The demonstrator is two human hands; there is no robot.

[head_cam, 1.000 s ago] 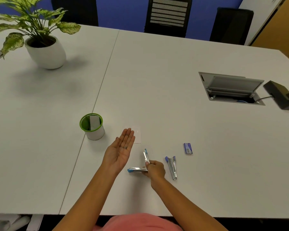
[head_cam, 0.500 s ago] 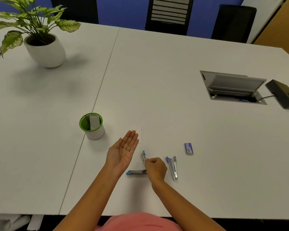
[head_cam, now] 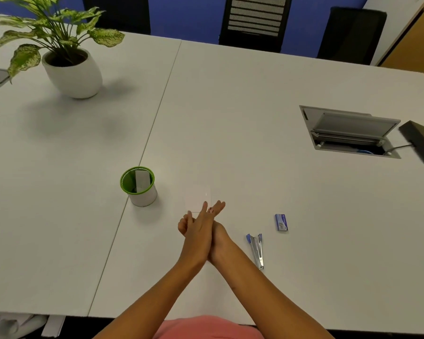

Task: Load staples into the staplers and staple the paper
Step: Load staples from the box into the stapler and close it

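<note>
A silver stapler [head_cam: 256,250] with blue ends is laid on the white table [head_cam: 255,118] with its two arms a little apart. A small blue staple box [head_cam: 281,222] is set near it, and a thin white paper [head_cam: 197,200] is laid just past the hands. A white cup [head_cam: 145,199] with a green rim is stood to the left, and a white card [head_cam: 142,181] is kept inside it. The left hand [head_cam: 197,233] is pressed flat, fingers straight, against the right hand [head_cam: 219,237], and it cannot be told if anything is held between them.
</note>
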